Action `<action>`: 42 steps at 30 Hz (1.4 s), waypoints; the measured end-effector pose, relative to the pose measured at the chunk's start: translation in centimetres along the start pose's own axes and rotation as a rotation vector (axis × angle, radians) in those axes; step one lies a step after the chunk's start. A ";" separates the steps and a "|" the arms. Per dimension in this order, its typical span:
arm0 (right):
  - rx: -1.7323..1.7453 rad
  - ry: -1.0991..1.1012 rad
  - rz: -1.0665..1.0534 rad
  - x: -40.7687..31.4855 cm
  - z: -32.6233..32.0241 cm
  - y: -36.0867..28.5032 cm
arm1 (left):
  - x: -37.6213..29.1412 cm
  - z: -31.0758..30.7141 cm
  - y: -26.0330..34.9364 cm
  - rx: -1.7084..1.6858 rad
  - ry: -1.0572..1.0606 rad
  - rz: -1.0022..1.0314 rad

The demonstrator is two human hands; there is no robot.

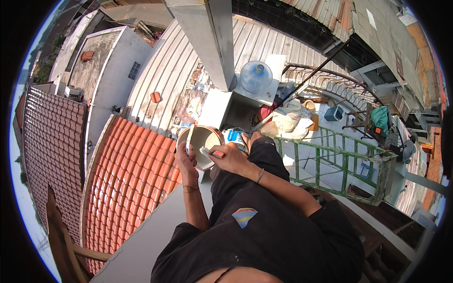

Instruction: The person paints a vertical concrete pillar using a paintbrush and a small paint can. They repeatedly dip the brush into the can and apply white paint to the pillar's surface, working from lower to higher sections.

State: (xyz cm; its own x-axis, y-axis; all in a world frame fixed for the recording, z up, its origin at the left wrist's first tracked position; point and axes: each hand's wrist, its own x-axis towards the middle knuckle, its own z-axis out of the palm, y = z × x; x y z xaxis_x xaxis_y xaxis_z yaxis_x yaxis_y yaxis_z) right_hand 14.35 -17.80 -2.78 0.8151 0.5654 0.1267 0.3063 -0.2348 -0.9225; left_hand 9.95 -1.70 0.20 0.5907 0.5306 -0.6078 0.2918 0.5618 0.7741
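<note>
A paint bucket [206,139] with a pale inside and an orange rim stands in front of me, high above the roofs. My left hand [186,159] is at its near left side, with the fingers closed on a thin pale strip, perhaps the bucket's handle, which rises across the rim. My right hand [230,158] holds a paintbrush [216,153] with a reddish part on its handle. The brush's whitish bristles point left over the bucket's opening. A blue and white bag [235,136] lies right of the bucket, beside my bare foot.
A white pillar [216,42] rises ahead, with a large blue water bottle [256,78] on a ledge beside it. A green metal ladder [318,159] lies at the right. Orange roof tiles [134,177] slope below on the left. A curved metal railing [329,72] bounds the terrace.
</note>
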 end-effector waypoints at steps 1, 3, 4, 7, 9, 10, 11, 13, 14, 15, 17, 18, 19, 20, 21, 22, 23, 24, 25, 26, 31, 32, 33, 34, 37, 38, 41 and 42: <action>0.006 0.001 -0.003 0.0 0.2 0.0 | -0.2 0.1 0.1 0.013 0.015 0.043; 0.027 -0.013 -0.008 0.2 0.3 -0.1 | -0.7 0.3 0.2 0.038 0.045 0.129; 0.042 -0.028 -0.010 0.5 0.3 -0.4 | -0.7 0.1 0.4 0.039 0.019 0.143; 0.072 -0.027 -0.045 1.0 1.0 0.0 | -0.5 -0.7 0.7 0.050 -0.017 0.183; 0.102 -0.037 -0.023 1.2 1.1 0.1 | -0.5 -0.6 0.9 0.075 0.009 0.215; 0.150 -0.032 -0.049 1.4 1.2 0.5 | -0.6 -0.4 1.0 0.086 0.024 0.247; 0.138 -0.021 -0.079 1.8 1.1 0.7 | -0.1 -0.8 0.9 0.115 -0.008 0.267; 0.113 -0.004 -0.135 2.6 0.9 0.9 | 0.8 -1.4 0.9 0.172 -0.067 0.302; 0.121 -0.014 -0.158 2.9 0.9 1.2 | 1.1 -1.1 0.5 0.198 -0.012 0.383; 0.117 -0.014 -0.169 2.9 1.0 1.7 | 1.6 -1.1 0.2 0.151 0.006 0.329; 0.109 -0.013 -0.192 3.3 1.1 3.0 | 2.9 -1.0 -0.1 0.056 0.040 0.221; 0.080 -0.021 -0.247 3.8 0.5 2.8 | 2.8 -0.5 -0.3 0.047 0.056 0.257; 0.107 -0.018 -0.246 3.9 0.6 3.2 | 3.1 -0.6 -0.5 0.047 0.035 0.254; 0.134 -0.016 -0.244 4.0 0.9 3.6 | 3.4 -0.8 -0.6 0.046 0.014 0.251; 0.164 -0.022 -0.238 4.1 1.0 3.6 | 3.4 -0.9 -0.5 0.044 0.002 0.243; 0.177 -0.054 -0.156 4.4 0.7 3.7 | 3.7 -0.4 -0.5 0.025 0.058 0.244; 0.167 -0.067 -0.164 4.9 0.5 4.0 | 4.0 0.4 -0.7 0.002 0.075 0.263; 0.162 -0.075 -0.172 5.4 0.4 4.0 | 3.8 1.0 -0.7 -0.015 0.090 0.284; 0.157 -0.082 -0.181 5.6 0.5 3.9 | 3.7 1.2 -0.7 -0.031 0.105 0.305; 0.177 -0.062 -0.207 5.6 0.8 3.9 | 3.9 1.0 -0.6 -0.027 0.088 0.261; 0.174 -0.080 -0.238 6.4 -0.5 3.5 | 3.8 2.1 -0.4 -0.018 0.050 0.247; 0.135 -0.115 -0.236 7.0 -1.0 4.0 | 3.8 2.4 -0.5 -0.022 0.057 0.248; 0.099 -0.150 -0.238 7.5 -1.5 4.4 | 3.9 2.6 -0.5 -0.026 0.060 0.238; 0.111 -0.163 -0.223 7.7 -1.9 4.6 | 4.1 2.7 -0.7 -0.030 0.064 0.229; 0.146 -0.187 -0.189 9.0 -2.9 4.7 | 4.8 3.4 -1.4 -0.032 0.130 0.261; 0.167 -0.192 -0.197 9.7 -3.2 4.7 | 4.9 3.7 -1.6 -0.025 0.161 0.295; 0.211 -0.204 -0.204 10.2 -3.4 4.3 | 5.1 3.6 -1.6 -0.115 0.179 0.215; 0.211 -0.213 -0.222 10.6 -3.7 4.3 | 4.9 4.3 -1.4 -0.123 0.180 0.228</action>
State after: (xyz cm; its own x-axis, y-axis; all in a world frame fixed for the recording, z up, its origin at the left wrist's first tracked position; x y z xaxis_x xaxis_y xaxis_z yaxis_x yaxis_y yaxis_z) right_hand 26.09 -15.76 -4.07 0.6129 0.7410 0.2744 0.3380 0.0680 -0.9387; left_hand 15.65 -2.64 -3.11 0.4851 0.7493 -0.4508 0.0671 0.4821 0.8736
